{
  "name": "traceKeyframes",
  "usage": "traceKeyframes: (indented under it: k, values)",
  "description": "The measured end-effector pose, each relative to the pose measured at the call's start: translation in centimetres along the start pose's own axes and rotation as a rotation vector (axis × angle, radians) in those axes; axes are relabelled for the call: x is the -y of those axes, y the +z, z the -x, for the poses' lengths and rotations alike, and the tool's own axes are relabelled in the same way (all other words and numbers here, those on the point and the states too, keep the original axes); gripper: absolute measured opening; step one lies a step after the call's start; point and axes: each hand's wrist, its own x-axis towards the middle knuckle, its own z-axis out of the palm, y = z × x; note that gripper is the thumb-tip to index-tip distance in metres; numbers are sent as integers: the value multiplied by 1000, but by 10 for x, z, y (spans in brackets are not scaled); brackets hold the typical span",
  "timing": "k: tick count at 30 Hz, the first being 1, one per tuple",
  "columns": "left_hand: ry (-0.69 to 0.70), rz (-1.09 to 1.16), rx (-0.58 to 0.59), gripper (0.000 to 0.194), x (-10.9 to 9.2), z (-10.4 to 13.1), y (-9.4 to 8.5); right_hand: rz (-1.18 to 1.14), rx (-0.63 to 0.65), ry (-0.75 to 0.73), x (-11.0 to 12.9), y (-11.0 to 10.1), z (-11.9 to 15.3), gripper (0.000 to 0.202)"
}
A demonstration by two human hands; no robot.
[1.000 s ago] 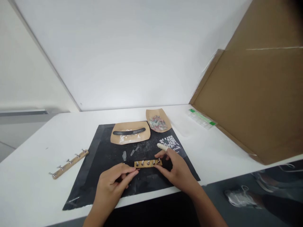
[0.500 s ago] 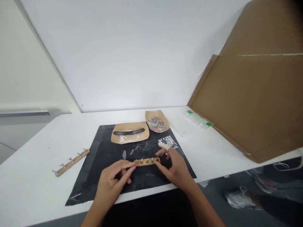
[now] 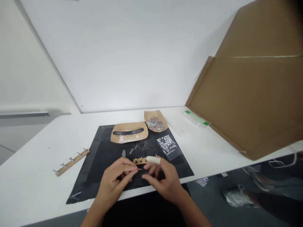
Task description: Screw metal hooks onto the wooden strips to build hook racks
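My left hand (image 3: 119, 178) pinches a small pink pointed false nail (image 3: 140, 169) between thumb and fingertips. Facing it, my right hand (image 3: 164, 178) has its thumb and fingers apart and holds nothing that I can see; a pale cover sits on one finger. Just beyond both hands lies a short wooden strip (image 3: 137, 161) with small upright metal holders, its right part hidden behind my right hand. Several clear nail-shaped pieces (image 3: 123, 153) rest on the black mat (image 3: 94, 176) behind my left hand.
A cardboard tray (image 3: 113, 138) holds a dark curved file (image 3: 127, 132) and white bits. Another tray (image 3: 146, 115) holds multicoloured pieces. White tabs (image 3: 167, 143) lie at the mat's right. A second wooden strip (image 3: 72, 162) lies left. Large cardboard (image 3: 251, 104) stands right; a shoe (image 3: 236, 197) shows below.
My right hand has moved left, off the strip's right end, and its fingers are now apart. My left hand has come slightly off the strip, and the pink false nail now shows in its fingertips.
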Motion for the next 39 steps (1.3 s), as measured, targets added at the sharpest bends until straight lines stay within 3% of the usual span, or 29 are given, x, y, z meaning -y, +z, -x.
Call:
traceKeyframes:
  k: [3,9,17,26,30,34,39]
  values:
    - [15,-58,-15,12,-3,-1,0,-54,23,43,6,9,-4,41]
    - [71,-50,40,16,-5,-1,0,-81,-9,-24,11,7,-15,5]
    - [37,-19,-45,14,-5,3,-1,-115,4,49,9,7,-16,9]
    - [165,-61,-103,26,-13,3,1,-56,66,-31,9,9,-15,7]
    - [221,-161,-98,23,-15,3,2,-123,118,74,10,6,-16,10]
    - [309,-209,-58,28,-11,7,2,-386,223,251,8,1,-16,21]
    - [394,-297,6,28,-3,18,3,-563,213,390,2,3,-13,35]
